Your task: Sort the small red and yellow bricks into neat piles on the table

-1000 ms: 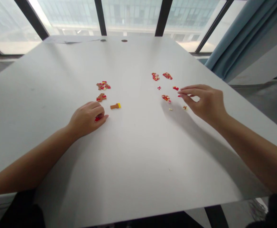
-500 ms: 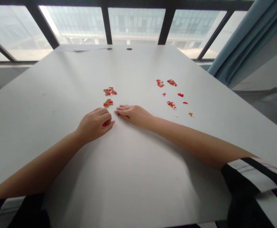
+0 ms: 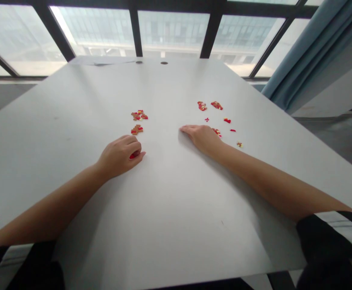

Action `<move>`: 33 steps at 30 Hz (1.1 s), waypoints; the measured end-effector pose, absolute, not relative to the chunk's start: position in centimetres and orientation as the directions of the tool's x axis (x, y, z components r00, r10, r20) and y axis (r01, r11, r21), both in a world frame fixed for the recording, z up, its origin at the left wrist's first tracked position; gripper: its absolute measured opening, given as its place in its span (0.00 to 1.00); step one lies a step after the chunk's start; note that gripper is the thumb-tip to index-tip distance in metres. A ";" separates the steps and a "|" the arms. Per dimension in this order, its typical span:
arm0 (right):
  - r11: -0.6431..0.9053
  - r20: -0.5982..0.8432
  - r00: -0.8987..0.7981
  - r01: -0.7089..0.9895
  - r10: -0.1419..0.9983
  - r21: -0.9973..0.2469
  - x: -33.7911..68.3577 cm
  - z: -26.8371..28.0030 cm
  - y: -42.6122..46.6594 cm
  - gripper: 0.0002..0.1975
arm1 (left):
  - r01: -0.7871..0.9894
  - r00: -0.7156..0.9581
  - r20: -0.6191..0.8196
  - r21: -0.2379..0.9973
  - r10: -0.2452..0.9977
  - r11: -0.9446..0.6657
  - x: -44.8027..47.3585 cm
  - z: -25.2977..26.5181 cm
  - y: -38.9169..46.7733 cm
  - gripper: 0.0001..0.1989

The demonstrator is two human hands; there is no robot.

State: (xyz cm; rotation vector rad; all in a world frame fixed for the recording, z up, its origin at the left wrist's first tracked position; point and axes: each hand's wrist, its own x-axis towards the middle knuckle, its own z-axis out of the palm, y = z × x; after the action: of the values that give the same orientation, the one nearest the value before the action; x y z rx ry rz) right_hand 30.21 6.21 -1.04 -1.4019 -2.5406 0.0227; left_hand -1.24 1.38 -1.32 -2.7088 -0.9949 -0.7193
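My left hand (image 3: 120, 157) rests on the white table with its fingers curled round a small red toy brick piece (image 3: 135, 154). Most of that piece is hidden under the fingers. Just beyond the knuckles lies a brown and red brick cluster (image 3: 136, 129), and behind it a looser group of brown, red and yellow bricks (image 3: 139, 115). My right hand (image 3: 204, 137) lies palm down with its fingers stretched out to the left, apparently holding nothing. A red and brown brick pile (image 3: 217, 132) shows just behind it, partly covered by the hand.
On the right side of the table (image 3: 163, 217) lie two brick piles (image 3: 202, 106) (image 3: 217, 105), red pieces (image 3: 227, 120) and a small brown and yellow group (image 3: 239, 144). Windows stand at the far edge; a blue curtain (image 3: 308, 60) hangs at the right.
My right hand has moved right, away from my left hand, to beside the right-hand brick piles. My left hand stays in place, still round the red piece.
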 end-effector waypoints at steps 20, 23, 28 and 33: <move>0.398 0.133 -0.375 0.872 0.917 -0.286 33.7 2.6 7.0 0.19 | 0.645 0.653 0.493 0.037 0.575 -0.763 -1.2 -1.3 1.3 0.14; 0.382 0.035 -0.393 0.867 0.919 -0.320 35.0 3.8 7.1 0.22 | 0.643 0.657 0.489 0.034 0.574 -0.765 -1.2 -1.3 1.4 0.14; 0.394 -0.084 -0.435 0.869 0.896 -0.299 35.1 4.1 6.8 0.27 | 0.657 0.651 0.474 0.038 0.592 -0.753 -1.2 -1.3 1.3 0.15; 0.343 -0.054 -0.375 0.891 0.926 -0.297 34.2 3.6 7.1 0.20 | 0.667 0.645 0.461 0.048 0.609 -0.743 -1.1 -1.1 1.2 0.15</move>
State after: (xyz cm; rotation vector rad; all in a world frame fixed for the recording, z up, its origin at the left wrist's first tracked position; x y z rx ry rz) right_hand 34.24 7.10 3.63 -1.6803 -2.4706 0.4223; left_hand -1.11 1.25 -1.14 -2.7334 -1.0656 -0.6950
